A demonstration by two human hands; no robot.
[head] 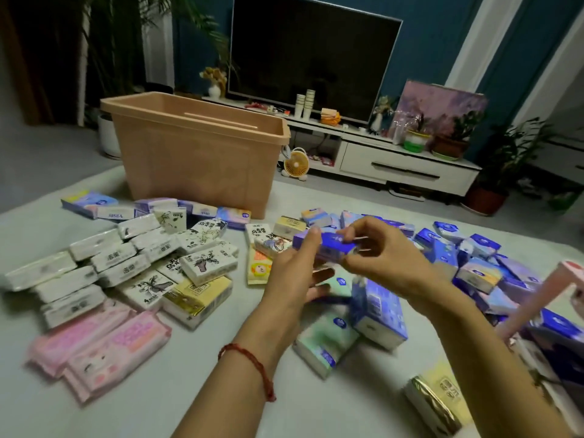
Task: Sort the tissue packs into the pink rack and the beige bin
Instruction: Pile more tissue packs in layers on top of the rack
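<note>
**Op A:** Nearest my lens: both forearms, reaching forward over the grey table (316, 406). Left wrist carries a red string bracelet (252, 361). I log the left hand (295, 270) palm tilted inward, thumb up; the right hand (379, 257) is bent at the wrist, fingers pointing left.

**Op B:** Containers?

**Op A:** Beige bin (196, 153) stands upright at the far edge of the table, left of centre. I cannot see its floor from this angle, so contents unknown. Pink rack (543, 298) enters from the right edge, only partly in frame; I cannot tell what it holds.

**Op B:** Fingers?

**Op A:** Both hands grip one blue tissue pack (328, 246), held above the table. Left thumb presses its left end, left fingers curl beneath. Right fingertips pinch its right end, closed on it.

**Op B:** Remaining packs?

**Op A:** Unsorted, all on the table. White packs (104, 263) with ink-style prints lie grouped at left. Pink packs (104, 349) sit in the near-left corner. Blue packs (467, 263) are heaped at right, beside the rack. One larger blue pack (379, 314) and a mint-green pack (325, 346) lie just under the hands. A gold pack (436, 403) lies near right.
</note>
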